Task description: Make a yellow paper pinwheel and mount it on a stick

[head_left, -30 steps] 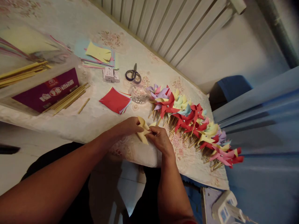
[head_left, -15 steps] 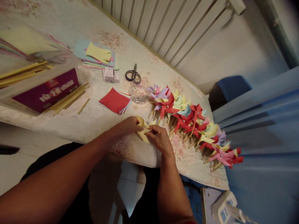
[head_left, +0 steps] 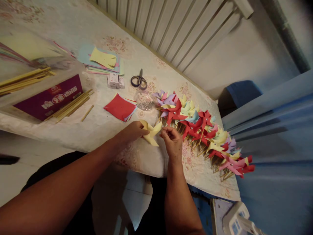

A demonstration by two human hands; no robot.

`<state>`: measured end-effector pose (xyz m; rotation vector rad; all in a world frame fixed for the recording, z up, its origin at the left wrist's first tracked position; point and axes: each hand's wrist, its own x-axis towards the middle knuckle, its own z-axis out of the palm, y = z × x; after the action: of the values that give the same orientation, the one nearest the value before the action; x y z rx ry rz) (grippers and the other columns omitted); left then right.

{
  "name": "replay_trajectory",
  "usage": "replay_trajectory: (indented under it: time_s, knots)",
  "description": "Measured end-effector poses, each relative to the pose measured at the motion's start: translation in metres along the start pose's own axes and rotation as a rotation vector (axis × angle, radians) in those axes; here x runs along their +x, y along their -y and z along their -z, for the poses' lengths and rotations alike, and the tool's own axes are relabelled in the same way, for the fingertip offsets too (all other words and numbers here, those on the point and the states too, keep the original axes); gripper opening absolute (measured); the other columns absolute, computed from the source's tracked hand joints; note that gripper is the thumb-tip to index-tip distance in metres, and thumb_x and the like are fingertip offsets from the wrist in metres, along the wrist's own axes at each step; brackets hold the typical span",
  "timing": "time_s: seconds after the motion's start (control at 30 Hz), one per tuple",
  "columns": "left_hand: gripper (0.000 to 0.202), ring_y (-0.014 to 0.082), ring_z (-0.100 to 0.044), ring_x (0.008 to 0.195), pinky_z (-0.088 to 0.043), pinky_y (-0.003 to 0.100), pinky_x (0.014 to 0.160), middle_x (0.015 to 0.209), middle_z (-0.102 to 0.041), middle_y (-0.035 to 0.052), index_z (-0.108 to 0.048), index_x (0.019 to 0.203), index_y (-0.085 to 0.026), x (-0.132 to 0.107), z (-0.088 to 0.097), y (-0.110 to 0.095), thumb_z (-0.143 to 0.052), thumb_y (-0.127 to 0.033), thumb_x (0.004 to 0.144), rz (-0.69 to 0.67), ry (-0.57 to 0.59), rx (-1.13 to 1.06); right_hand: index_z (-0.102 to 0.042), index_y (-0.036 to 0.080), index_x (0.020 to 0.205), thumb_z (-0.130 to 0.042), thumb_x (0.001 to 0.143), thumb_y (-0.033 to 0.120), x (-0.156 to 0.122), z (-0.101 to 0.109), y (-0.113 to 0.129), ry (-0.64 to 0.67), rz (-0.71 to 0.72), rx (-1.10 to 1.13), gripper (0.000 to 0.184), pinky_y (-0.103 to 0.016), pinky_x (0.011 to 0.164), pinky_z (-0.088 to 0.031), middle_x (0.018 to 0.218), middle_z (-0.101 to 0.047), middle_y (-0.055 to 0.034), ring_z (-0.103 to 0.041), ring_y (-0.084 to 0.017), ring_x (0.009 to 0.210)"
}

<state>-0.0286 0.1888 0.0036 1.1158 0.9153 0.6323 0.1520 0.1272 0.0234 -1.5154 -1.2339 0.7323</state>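
Observation:
My left hand [head_left: 133, 131] pinches a pale yellow folded paper pinwheel [head_left: 151, 133] near the table's front edge. Just to its right, my right hand [head_left: 172, 141] has its fingers curled in a pinch, a little apart from the paper; what it holds is too small to make out. A long row of finished pinwheels [head_left: 202, 130] in red, yellow, purple, pink and blue lies on sticks to the right. A small clear dish of pins [head_left: 144, 101] sits just behind the hands.
A stack of red paper squares [head_left: 120, 107], scissors [head_left: 139, 80], small boxes [head_left: 113, 80], coloured paper sheets [head_left: 102, 58], wooden sticks [head_left: 70, 104] and a purple box [head_left: 49, 97] lie on the flowered tablecloth [head_left: 102, 124]. A radiator [head_left: 176, 29] is behind.
My right hand has let go of the yellow pinwheel and drawn slightly right. The left hand has lifted the pinwheel a little, its blades now spread.

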Motion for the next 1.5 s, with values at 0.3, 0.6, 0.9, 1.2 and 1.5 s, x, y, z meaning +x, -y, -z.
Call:
replay_trajectory:
  time_s: [0.3,0.6,0.9,1.2,1.5]
  knots:
    - [0.021,0.012,-0.055,0.061,-0.038,0.023,0.06,0.067,-0.062,-0.0019,-0.064,0.079,-0.014,-0.002,-0.004,-0.003,-0.066,-0.025,0.061,-0.008,0.007,-0.136,-0.066,0.02,0.08,-0.075,0.065,0.038,-0.001,-0.011,0.003,0.048,-0.191,0.154,0.025,-0.025,0.061,-0.047,0.069,-0.063,0.0026,-0.056,-0.013,0.062]
    - [0.024,0.0148,-0.06,0.069,-0.042,0.024,0.064,0.073,-0.066,0.0004,-0.064,0.08,-0.016,-0.004,-0.008,-0.004,-0.068,-0.027,0.06,-0.01,0.024,-0.16,-0.064,0.021,0.081,-0.079,0.062,0.044,-0.004,-0.02,-0.007,0.212,-0.293,0.248,0.034,-0.026,0.061,-0.048,0.074,-0.067,0.0009,-0.06,-0.015,0.064]
    - [0.021,0.0109,-0.053,0.058,-0.037,0.022,0.055,0.067,-0.063,-0.001,-0.064,0.076,-0.015,-0.004,-0.006,-0.005,-0.069,-0.026,0.058,0.02,-0.002,-0.215,-0.064,0.02,0.08,-0.079,0.061,0.043,-0.004,-0.02,-0.002,0.154,-0.31,0.287,0.033,-0.025,0.059,-0.046,0.071,-0.066,0.0022,-0.057,-0.012,0.059]
    - [0.031,0.0129,-0.058,0.065,-0.04,0.023,0.059,0.072,-0.064,-0.0009,-0.064,0.084,-0.015,0.0,-0.006,0.003,-0.07,-0.031,0.058,-0.006,0.038,-0.19,-0.062,0.02,0.078,-0.079,0.062,0.045,-0.005,-0.022,-0.006,0.178,-0.301,0.263,0.033,-0.026,0.061,-0.048,0.07,-0.065,0.0022,-0.058,-0.014,0.062]
    - [0.027,0.0153,-0.063,0.07,-0.044,0.024,0.062,0.079,-0.069,0.0026,-0.067,0.087,-0.015,-0.002,-0.009,0.002,-0.069,-0.025,0.062,0.0,0.05,-0.249,-0.066,0.021,0.081,-0.082,0.058,0.043,-0.005,-0.022,-0.006,0.156,-0.336,0.37,0.036,-0.028,0.064,-0.052,0.075,-0.071,0.0005,-0.063,-0.015,0.063]
